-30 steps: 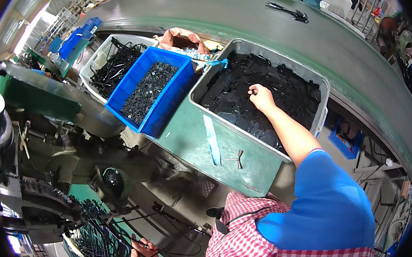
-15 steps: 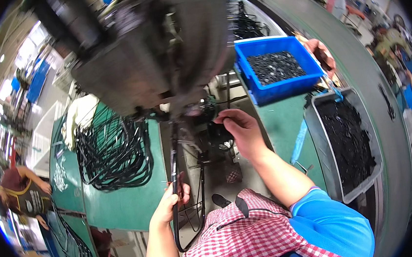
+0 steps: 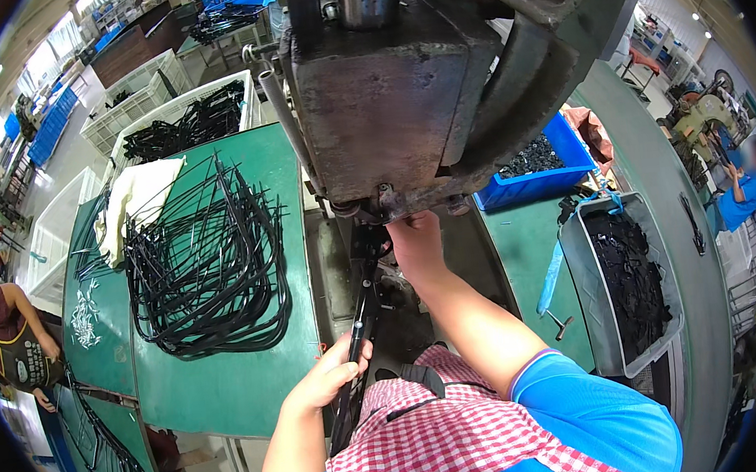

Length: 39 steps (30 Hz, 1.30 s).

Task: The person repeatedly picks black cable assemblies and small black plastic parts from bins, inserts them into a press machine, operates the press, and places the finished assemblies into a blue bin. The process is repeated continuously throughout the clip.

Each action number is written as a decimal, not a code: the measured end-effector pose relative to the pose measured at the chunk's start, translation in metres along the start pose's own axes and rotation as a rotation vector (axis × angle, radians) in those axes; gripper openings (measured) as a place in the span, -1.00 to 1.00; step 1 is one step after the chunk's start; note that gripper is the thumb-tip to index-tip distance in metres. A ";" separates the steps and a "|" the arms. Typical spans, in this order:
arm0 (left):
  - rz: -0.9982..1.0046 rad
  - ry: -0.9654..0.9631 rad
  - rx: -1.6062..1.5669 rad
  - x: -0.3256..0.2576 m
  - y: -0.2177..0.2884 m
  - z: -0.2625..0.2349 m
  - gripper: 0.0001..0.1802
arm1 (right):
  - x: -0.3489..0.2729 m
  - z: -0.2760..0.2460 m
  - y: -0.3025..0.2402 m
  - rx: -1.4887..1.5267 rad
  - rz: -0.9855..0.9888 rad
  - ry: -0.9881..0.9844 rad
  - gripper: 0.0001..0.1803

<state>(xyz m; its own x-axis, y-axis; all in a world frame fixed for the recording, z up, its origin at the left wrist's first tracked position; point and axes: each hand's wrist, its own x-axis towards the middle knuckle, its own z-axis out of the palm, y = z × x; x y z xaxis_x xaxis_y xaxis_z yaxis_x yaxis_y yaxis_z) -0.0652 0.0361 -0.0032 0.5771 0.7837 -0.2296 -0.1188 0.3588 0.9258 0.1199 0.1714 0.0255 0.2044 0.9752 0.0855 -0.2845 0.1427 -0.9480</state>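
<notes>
My left hand (image 3: 339, 371) is wrapped round a slim black metal frame (image 3: 364, 309), which runs away from my apron up under a heavy press (image 3: 386, 118). The frame's far end sits at the small tooling (image 3: 369, 237) below the press head. Close beside that end is my right hand (image 3: 416, 243), its fingers drawn together just under the head. What those fingertips hold, if anything, is hidden. On the green table to the left lies a pile of black U-shaped metal frames (image 3: 212, 286).
Right of the press stand a blue bin (image 3: 527, 189) of small black parts and a grey crate (image 3: 603, 342) of black pieces. A hammer-like tool (image 3: 556, 297) with a blue handle lies between. At far left, a co-worker (image 3: 14, 344) handles similar frames. White cloth (image 3: 137, 203) lies behind the pile.
The view has swung, so the press appears farther right. My right hand has gone in closer beneath the press head. The frame in my left hand now slants rightward, its far end at the tooling.
</notes>
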 end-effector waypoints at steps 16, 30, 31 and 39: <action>-0.033 -0.042 0.047 -0.001 -0.005 -0.006 -0.11 | -0.007 -0.012 0.034 -0.185 -0.099 0.124 -0.89; -0.107 0.067 -0.043 -0.008 0.011 0.000 0.15 | -0.014 -0.007 0.005 -0.261 -0.104 0.160 -0.83; -0.111 0.042 -0.041 -0.006 0.010 -0.001 0.11 | -0.013 -0.010 0.010 -0.231 -0.156 0.161 -0.86; -0.245 0.098 -0.187 -0.028 -0.015 -0.003 -0.51 | -0.054 -0.048 -0.026 0.145 -0.131 0.175 -0.69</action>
<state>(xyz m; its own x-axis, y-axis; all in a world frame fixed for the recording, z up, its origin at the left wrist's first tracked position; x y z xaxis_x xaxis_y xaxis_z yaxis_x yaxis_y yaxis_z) -0.0823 0.0102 -0.0117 0.5270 0.7043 -0.4756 -0.1372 0.6228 0.7703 0.1614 0.1067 0.0312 0.4036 0.9044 0.1382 -0.3736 0.3008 -0.8775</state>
